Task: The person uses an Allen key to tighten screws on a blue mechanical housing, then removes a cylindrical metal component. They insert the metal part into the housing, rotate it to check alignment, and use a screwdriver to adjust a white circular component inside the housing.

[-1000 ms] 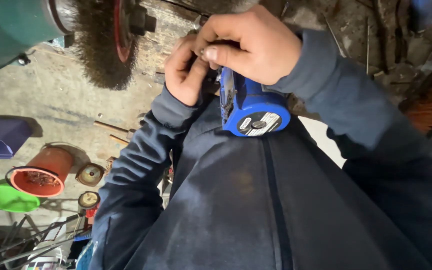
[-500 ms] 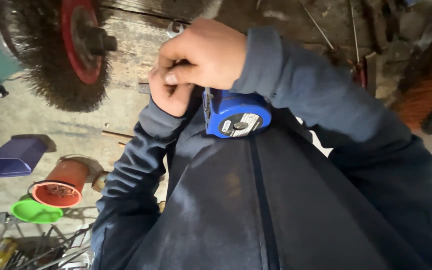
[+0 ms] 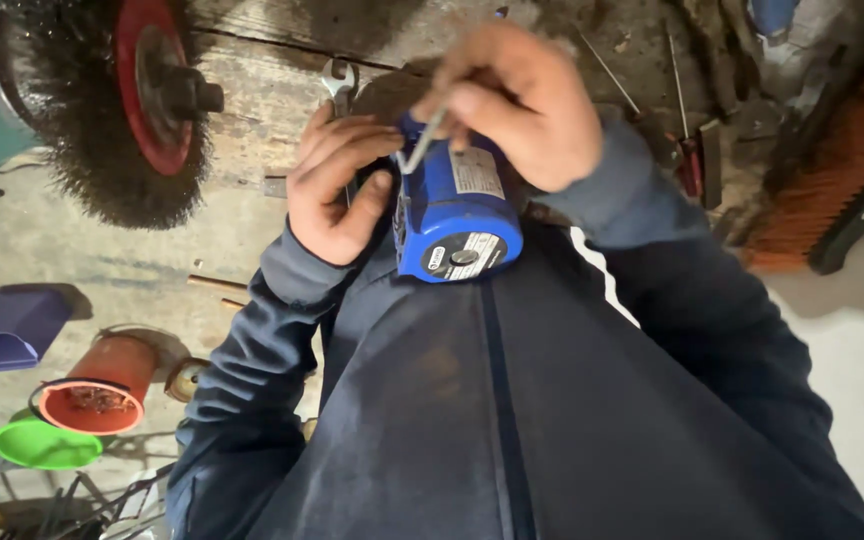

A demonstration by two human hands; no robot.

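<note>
Workshop floor, cluttered counter beyond. Blue motor housing at centre against chest: looks heavy, rigid, smooth (slippery?); grip round body. Left hand fingers curled on its side; right hand pinches thin metal key.

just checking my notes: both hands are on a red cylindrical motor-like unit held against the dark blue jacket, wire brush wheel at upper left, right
Not quite: the head view shows the cylindrical motor-like unit is blue, not red. The left hand and right hand are on it against the dark blue jacket, wire brush wheel upper left.
</note>
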